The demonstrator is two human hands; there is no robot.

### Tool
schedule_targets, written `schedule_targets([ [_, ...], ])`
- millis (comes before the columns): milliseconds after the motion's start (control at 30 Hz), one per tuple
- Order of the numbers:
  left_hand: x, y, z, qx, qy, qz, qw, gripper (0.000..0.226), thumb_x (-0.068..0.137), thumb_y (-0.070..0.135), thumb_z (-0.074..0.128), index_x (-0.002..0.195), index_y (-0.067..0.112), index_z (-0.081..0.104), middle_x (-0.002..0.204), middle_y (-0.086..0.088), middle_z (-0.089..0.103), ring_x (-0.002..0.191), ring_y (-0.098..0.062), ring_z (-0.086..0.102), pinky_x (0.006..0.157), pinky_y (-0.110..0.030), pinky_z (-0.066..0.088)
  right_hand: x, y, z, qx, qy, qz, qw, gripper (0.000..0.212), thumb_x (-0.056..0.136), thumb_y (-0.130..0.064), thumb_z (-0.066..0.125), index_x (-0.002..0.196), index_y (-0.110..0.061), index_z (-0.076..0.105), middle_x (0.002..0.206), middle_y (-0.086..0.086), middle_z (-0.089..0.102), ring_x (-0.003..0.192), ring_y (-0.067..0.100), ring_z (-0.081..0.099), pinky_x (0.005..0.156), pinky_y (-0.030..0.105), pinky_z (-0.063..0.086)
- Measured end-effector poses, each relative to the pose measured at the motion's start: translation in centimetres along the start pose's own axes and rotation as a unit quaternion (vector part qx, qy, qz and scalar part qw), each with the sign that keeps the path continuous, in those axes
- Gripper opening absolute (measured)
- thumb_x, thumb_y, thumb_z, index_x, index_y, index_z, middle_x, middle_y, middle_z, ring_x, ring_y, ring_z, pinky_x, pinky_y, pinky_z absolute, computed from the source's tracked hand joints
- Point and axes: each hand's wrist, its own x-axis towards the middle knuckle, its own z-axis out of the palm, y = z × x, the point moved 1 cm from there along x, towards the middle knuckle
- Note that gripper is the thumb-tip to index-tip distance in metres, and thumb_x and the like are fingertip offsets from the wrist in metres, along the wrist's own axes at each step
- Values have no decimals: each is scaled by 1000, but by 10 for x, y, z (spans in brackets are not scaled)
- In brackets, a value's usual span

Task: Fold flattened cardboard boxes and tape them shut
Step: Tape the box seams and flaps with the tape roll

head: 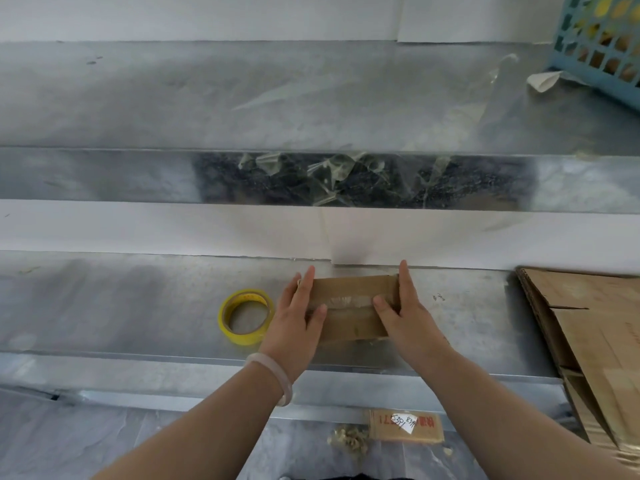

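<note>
Both grips wide: left hand, right hand press box ends (thumbs on taped seam).

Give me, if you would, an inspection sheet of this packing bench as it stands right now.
Surface: scuffed metal bench, with a raised metal shelf behind it.
Job's things: small cardboard box with clear tape along its top seam; yellow tape roll to its left, apart; flattened cardboard stacked at the right.
Clutter: crumpled tape scraps stuck on the shelf's front; labelled cardboard piece and crumbs on the floor.
Grippers: left hand and right hand flank the box's ends with straight fingers, thumbs on the tape.
Cables: nothing seen.
Surroundings: blue plastic basket at the far right; white wall.
</note>
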Motion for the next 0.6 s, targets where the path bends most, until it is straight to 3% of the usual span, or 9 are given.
schedule_targets([
  [67,5,-3,3,6,32,-5,999,67,98,34,48,150,42,8,143,8,30,127,-16,37,109,-31,33,3,-1,-1,-1,2,9,1000,90,93,-57,51,148,-48,-20,152,3,37,123,25,51,101,38,43],
  [133,9,-5,5,-20,36,-40,998,73,95,35,53,151,38,6,131,8,35,120,-11,39,106,-30,34,6,0,-1,-4,7,19,1000,95,90,-59,55,151,-44,-16,156,2,32,133,25,44,108,41,42],
  [233,18,-8,11,-61,15,-103,993,70,91,43,58,149,38,17,133,5,41,121,-15,43,105,-35,40,11,2,2,5,6,46,999,96,87,-61,58,153,-39,-7,158,-2,28,137,24,40,109,44,41],
  [333,26,-10,13,-76,8,-119,990,60,88,45,61,138,38,29,129,0,47,110,-19,51,95,-39,49,15,0,6,37,23,68,997,96,81,-64,64,153,-40,5,151,-3,38,126,24,49,96,38,49],
  [500,32,-13,12,-69,-17,-115,991,52,97,32,51,142,32,25,134,-5,42,110,-18,46,92,-29,41,17,-3,8,19,30,62,997,78,95,-48,55,155,-37,6,152,0,39,124,24,52,89,33,48],
  [533,32,-14,12,-69,-22,-115,991,52,98,31,48,144,33,23,137,-5,41,111,-17,46,93,-28,40,17,-3,7,13,30,62,998,72,99,-44,50,155,-37,6,152,1,40,118,23,55,86,32,49],
  [600,30,-15,12,-74,-27,-120,990,54,101,30,42,149,33,17,142,-4,39,114,-17,45,96,-27,38,17,-2,5,12,27,63,998,62,104,-37,40,156,-37,6,146,3,46,89,14,58,68,28,48],
])
